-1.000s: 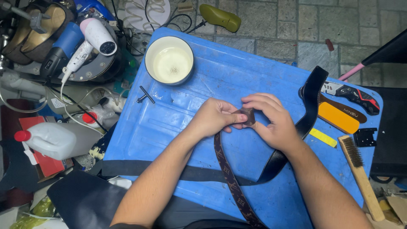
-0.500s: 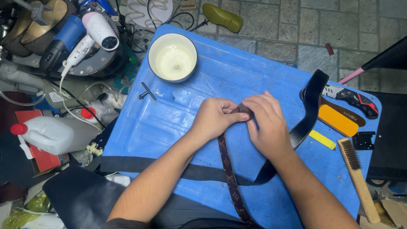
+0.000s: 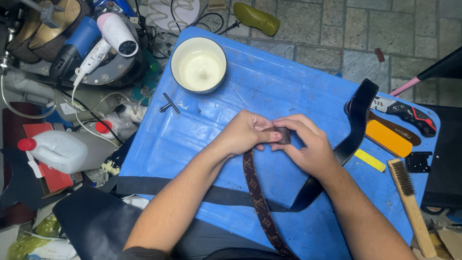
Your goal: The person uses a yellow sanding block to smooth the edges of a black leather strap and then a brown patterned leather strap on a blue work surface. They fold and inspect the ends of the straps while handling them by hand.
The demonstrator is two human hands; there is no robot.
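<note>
Pinching the end of a brown patterned belt (image 3: 257, 190) between them, the left hand (image 3: 243, 132) and the right hand (image 3: 310, 147) are meeting over the middle of the blue tabletop (image 3: 192, 139), both closed on the strap with fingertips touching its folded tip. The belt is running from the hands down toward the person's lap, while its dark underside is curving away to the right and up toward the tabletop's far right corner, and another dark stretch is lying across the near edge. A white bowl (image 3: 198, 64) is sitting well apart near the far edge. To the right, an orange block (image 3: 387, 138), a yellow strip (image 3: 369, 160), a utility knife (image 3: 406, 114) and a wooden-handled brush (image 3: 409, 200) are lying near each other. A white plastic jug (image 3: 65, 150) with a red cap is resting off the tabletop's left side.
</note>
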